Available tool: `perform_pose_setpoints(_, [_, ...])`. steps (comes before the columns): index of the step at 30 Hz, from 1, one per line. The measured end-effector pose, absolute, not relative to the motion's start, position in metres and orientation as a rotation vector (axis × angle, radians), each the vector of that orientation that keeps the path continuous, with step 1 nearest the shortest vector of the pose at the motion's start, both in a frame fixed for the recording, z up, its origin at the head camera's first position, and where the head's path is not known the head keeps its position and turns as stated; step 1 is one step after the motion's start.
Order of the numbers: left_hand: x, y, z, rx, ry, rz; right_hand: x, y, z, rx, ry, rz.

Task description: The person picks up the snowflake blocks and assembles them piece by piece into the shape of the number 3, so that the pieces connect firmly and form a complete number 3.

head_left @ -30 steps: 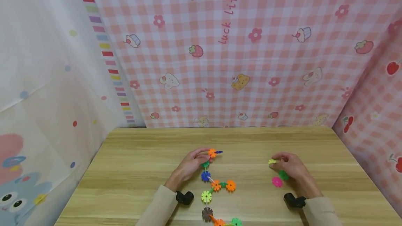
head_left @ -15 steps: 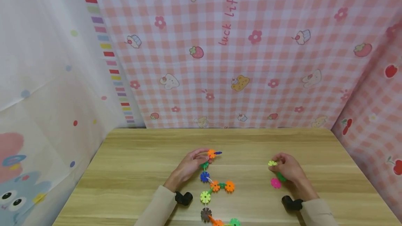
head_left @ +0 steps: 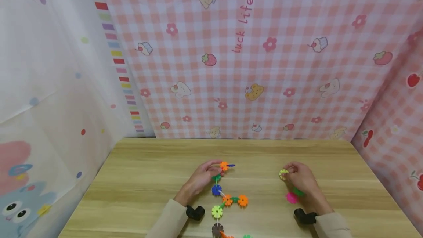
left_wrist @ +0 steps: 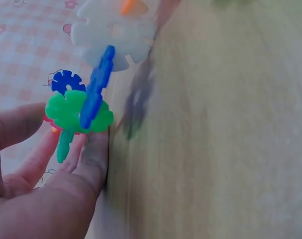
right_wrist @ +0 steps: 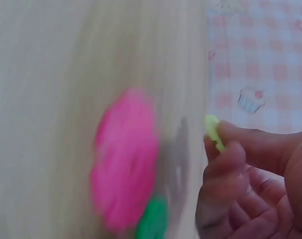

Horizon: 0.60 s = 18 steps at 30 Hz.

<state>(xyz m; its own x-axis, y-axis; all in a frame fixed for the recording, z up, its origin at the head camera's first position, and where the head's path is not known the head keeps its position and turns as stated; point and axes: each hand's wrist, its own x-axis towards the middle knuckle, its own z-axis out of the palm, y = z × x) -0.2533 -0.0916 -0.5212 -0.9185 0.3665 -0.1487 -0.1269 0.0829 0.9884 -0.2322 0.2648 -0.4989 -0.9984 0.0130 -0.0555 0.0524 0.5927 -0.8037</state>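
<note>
My left hand grips the far end of a chain of slotted snowflake discs, near an orange disc with a dark blue one sticking out to its right. In the left wrist view its thumb and fingers are around the chain by a green disc; a blue disc and a whitish disc link on nearer the camera. My right hand pinches a yellow-green snowflake disc between thumb and fingers, apart from the chain. In the right wrist view that disc shows edge-on.
Beneath the right hand lie a loose pink disc and a green disc. The chain runs toward me past a blue disc, an orange side branch and a brown disc. A checked cloth hangs behind the wooden table.
The right hand has shifted slightly left and turned the yellow-green disc, so more of its face shows. My left hand keeps its hold on the chain; the head view has tilted up a little.
</note>
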Motion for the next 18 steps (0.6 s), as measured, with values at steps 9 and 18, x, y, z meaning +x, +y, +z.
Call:
perform_pose_setpoints(9, [-0.256,-0.089,-0.517,0.214,2.044,1.872,-0.239,0.219,-0.495,0.043,2.476,-1.836])
perform_pose_setpoints(18, [-0.254,-0.088,-0.512,0.25,2.033,1.847,-0.246,0.176,-0.497,0.077,2.245,-2.081])
